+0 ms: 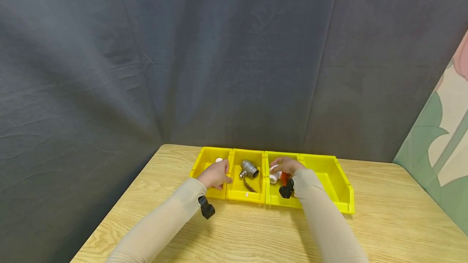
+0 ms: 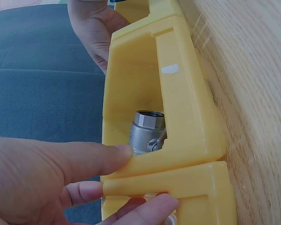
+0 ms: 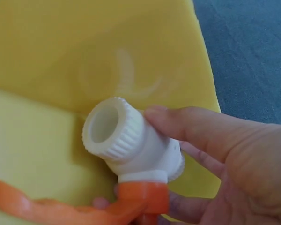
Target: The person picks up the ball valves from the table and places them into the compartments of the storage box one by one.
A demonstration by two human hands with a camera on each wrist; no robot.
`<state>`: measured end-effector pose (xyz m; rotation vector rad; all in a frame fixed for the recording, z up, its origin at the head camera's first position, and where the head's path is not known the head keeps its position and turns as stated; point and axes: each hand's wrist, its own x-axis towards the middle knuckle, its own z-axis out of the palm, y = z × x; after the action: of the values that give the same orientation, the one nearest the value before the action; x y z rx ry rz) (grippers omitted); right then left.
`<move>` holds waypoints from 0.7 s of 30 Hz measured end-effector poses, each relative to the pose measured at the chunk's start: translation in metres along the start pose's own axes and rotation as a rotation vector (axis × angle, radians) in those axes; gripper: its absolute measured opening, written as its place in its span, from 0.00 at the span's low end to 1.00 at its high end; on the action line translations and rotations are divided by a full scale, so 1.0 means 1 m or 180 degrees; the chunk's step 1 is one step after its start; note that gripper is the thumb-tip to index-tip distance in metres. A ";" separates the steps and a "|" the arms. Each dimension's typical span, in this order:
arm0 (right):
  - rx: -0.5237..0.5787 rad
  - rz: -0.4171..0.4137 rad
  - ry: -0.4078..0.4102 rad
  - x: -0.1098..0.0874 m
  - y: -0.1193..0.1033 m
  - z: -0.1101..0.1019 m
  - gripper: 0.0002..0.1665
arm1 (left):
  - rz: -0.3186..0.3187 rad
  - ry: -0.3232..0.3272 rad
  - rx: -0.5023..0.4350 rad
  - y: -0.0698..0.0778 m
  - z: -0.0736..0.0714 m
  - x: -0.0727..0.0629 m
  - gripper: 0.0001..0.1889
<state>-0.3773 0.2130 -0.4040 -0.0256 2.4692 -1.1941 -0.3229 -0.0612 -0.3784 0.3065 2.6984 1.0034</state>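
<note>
My right hand (image 1: 289, 166) grips a white plastic ball valve (image 3: 147, 145) with an orange lever handle (image 3: 84, 211) inside a yellow bin (image 1: 279, 201). The thumb lies on the white body, and the other fingers are partly hidden behind the valve. At the far-left bin (image 1: 200, 169), my left hand (image 1: 216, 173) reaches over the rim, thumb and fingers apart near the dividing wall. A small white item (image 1: 218, 160) shows beyond that hand. Between the hands, a metal ball valve (image 1: 250, 169) with a lever (image 1: 249, 186) lies in its own bin (image 1: 237, 195).
Several yellow bins stand side by side in a row on the wooden table (image 1: 234, 234). The far-right bin (image 1: 330, 177) shows a bare floor. A dark curtain (image 1: 234, 72) hangs behind the table, and a floral panel (image 1: 438, 145) stands at the right.
</note>
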 end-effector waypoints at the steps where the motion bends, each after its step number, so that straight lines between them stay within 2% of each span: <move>1: 0.0007 0.0011 0.0006 0.000 0.000 0.000 0.23 | 0.0000 -0.0002 -0.0002 0.000 0.000 0.000 0.16; 11: -0.0059 -0.0060 0.0095 -0.004 0.000 0.003 0.22 | -0.0017 0.0002 -0.0066 0.000 0.000 -0.001 0.17; 21: -0.0129 -0.0133 0.0070 -0.008 -0.003 0.005 0.21 | -0.0016 0.0000 -0.0053 0.000 0.000 -0.001 0.17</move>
<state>-0.3686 0.2090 -0.4021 -0.0759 2.5234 -1.1671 -0.3221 -0.0611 -0.3781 0.2963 2.6881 1.0239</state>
